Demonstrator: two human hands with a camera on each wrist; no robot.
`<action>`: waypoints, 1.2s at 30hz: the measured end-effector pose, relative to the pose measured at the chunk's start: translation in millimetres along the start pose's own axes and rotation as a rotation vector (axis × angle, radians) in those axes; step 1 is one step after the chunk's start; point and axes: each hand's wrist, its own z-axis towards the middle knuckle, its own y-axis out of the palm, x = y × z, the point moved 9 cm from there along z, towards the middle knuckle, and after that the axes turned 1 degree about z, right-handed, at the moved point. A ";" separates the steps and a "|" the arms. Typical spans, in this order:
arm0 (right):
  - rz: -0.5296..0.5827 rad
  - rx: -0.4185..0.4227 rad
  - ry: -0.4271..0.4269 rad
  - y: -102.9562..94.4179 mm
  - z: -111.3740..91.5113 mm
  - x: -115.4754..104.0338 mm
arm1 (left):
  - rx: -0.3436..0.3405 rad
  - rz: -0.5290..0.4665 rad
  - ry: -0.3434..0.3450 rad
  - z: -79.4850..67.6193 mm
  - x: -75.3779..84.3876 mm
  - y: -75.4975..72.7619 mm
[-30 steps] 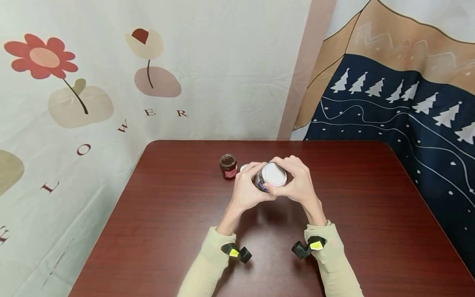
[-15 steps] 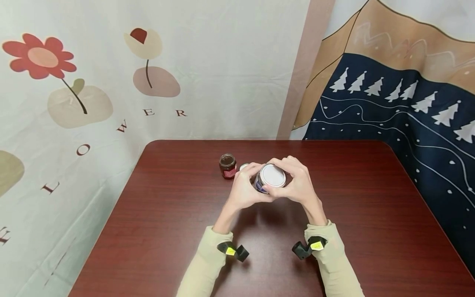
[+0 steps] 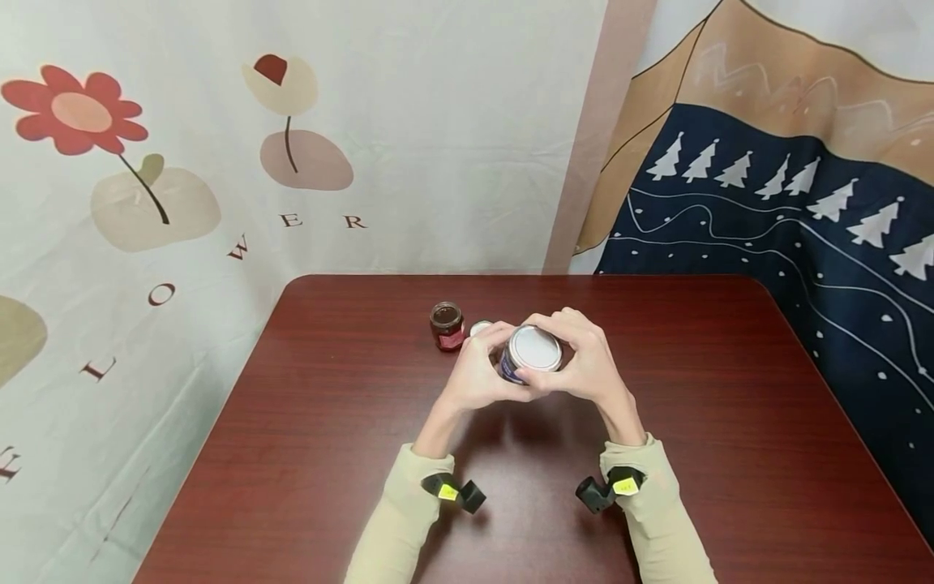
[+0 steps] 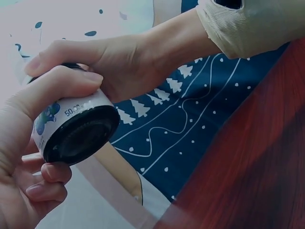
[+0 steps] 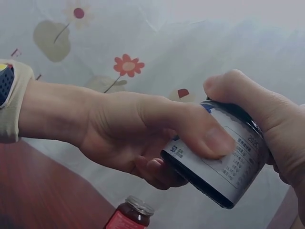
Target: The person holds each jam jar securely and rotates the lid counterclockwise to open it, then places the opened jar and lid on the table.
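Above the table, both hands hold a jar (image 5: 240, 164) with a dark base and a printed white label. Blue berries show on that label in the left wrist view. My left hand (image 3: 474, 373) grips the jar's body, its thumb lying across the label. Around the white lid (image 3: 536, 347) curl the fingers and thumb of my right hand (image 3: 587, 353). The jar is tilted, its lid facing up toward the head camera and its dark bottom (image 4: 83, 138) facing the left wrist camera. Parts of the label are hidden under the fingers.
A small dark jar (image 3: 447, 326) with a red label and a glassy rim stands on the reddish-brown table (image 3: 350, 454), left of the hands. Beside it a small white round thing (image 3: 480, 328) is partly hidden by the left hand. Printed cloths (image 3: 452, 146) hang behind.
Both hands and the jar have shifted slightly left and down in the head view. The left forearm has moved a little to the left. Both hands keep their hold.
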 end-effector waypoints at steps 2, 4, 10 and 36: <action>0.000 -0.011 0.000 0.0 -0.2 -0.7 | -0.011 -0.011 -0.005 -0.1 0.4 0.9; 0.010 -0.022 -0.002 0.0 -0.4 -1.1 | -0.026 -0.032 -0.006 0.1 2.8 2.2; 0.046 -0.044 -0.016 0.3 -0.7 -3.6 | -0.084 -0.123 0.003 1.4 31.8 -0.8; 0.172 -0.125 -0.088 4.3 2.0 -25.2 | -0.301 -0.423 -0.004 -6.8 8.8 12.4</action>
